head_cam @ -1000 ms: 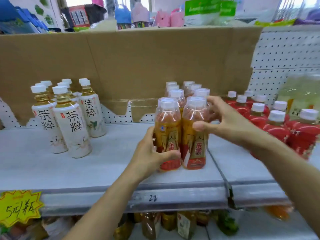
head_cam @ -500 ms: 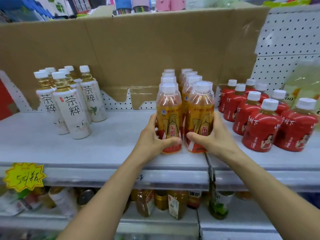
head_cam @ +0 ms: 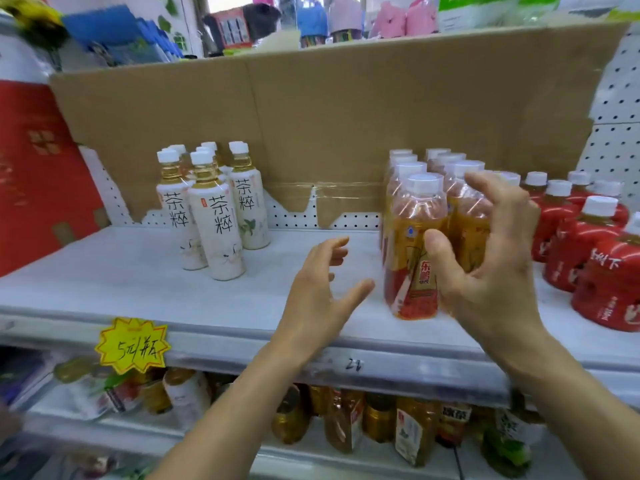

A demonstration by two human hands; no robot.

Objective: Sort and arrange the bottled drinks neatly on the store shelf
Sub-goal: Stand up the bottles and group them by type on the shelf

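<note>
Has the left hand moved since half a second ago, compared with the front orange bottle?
Yes. The left hand has let go of the front orange bottle and now hangs open, left of it.

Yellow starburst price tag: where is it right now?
Head view, lower left: the yellow starburst price tag hangs on the front edge of the shelf, below the white tea bottles and left of the left hand.
</note>
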